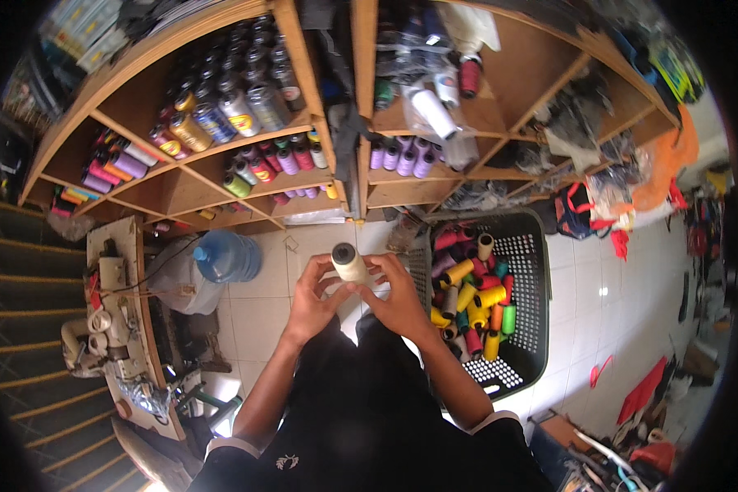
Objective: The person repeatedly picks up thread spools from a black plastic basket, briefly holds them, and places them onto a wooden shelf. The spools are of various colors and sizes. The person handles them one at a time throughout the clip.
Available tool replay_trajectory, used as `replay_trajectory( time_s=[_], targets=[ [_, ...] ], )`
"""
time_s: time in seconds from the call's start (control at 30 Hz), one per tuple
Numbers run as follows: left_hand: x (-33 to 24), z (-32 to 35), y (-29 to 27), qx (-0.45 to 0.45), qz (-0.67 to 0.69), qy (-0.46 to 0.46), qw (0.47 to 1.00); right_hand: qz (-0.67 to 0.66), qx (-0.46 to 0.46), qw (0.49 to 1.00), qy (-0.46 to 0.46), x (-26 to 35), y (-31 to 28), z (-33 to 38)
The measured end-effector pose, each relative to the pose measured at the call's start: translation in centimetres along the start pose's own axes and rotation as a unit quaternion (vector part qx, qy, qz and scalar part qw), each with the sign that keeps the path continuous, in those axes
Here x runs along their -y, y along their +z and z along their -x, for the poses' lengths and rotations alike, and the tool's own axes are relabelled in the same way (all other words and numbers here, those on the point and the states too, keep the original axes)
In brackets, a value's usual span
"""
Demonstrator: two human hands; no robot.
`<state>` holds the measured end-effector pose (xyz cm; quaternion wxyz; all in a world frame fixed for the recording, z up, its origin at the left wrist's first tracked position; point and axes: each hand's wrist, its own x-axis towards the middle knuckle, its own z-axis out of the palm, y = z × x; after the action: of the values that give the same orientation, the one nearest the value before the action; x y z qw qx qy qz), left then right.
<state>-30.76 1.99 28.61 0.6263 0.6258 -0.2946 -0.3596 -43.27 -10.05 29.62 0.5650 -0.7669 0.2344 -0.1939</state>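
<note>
Between my two hands I hold a cream-coloured thread cone (351,267), its dark round top tilted up toward me. My left hand (312,297) wraps its left side and my right hand (392,297) its right side, with the thumbs close together at the near side. The fingers behind the cone are partly hidden. Just right of my right hand stands a dark green perforated basket (530,320). In it lies a jumble of yellow thread cones (490,296), with red, green, orange, purple and white ones among them.
Ahead, a wooden shelf unit (172,190) holds upright thread cones in several colours, with purple cones (405,159) in its right half. A blue water jug (226,256) stands on the tiled floor at left. Beyond it is a sewing machine (116,324) on a table. Loose items lie at lower right.
</note>
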Motion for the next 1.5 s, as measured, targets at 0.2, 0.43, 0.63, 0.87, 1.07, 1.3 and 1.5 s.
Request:
replay_trajectory(
  time_s=[0.2, 0.43, 0.63, 0.87, 1.07, 1.3, 1.5],
  targets=[
    [3.4, -0.2, -4.9, -0.072, -0.058, -0.009, 0.996, 0.002, 0.037, 0.999, 0.016, -3.4, 6.4, -3.2],
    [11.2, -4.8, -12.9, -0.175, -0.099, -0.048, 0.978, -0.036, 0.123, 0.991, 0.026, -10.3, 14.3, -11.0],
    [18.1, -11.4, -19.4, -0.223, -0.151, -0.011, 0.963, -0.051, 0.161, 0.985, 0.041, -16.3, 20.8, -18.9],
    [21.8, -17.4, -24.5, -0.277, -0.155, -0.013, 0.948, -0.036, 0.148, 0.987, 0.059, -19.5, 27.1, -25.4],
    [23.3, -20.4, -25.3, -0.327, -0.176, -0.018, 0.928, -0.02, 0.101, 0.994, 0.023, -23.2, 29.9, -28.4],
    [25.9, -21.9, -26.2, -0.395, -0.15, -0.027, 0.906, 0.009, 0.075, 0.997, 0.014, -23.1, 31.6, -29.6],
    [26.1, -21.9, -26.2, -0.411, -0.163, -0.007, 0.897, -0.025, 0.057, 0.998, 0.016, -23.3, 31.9, -29.4]
  ],
)
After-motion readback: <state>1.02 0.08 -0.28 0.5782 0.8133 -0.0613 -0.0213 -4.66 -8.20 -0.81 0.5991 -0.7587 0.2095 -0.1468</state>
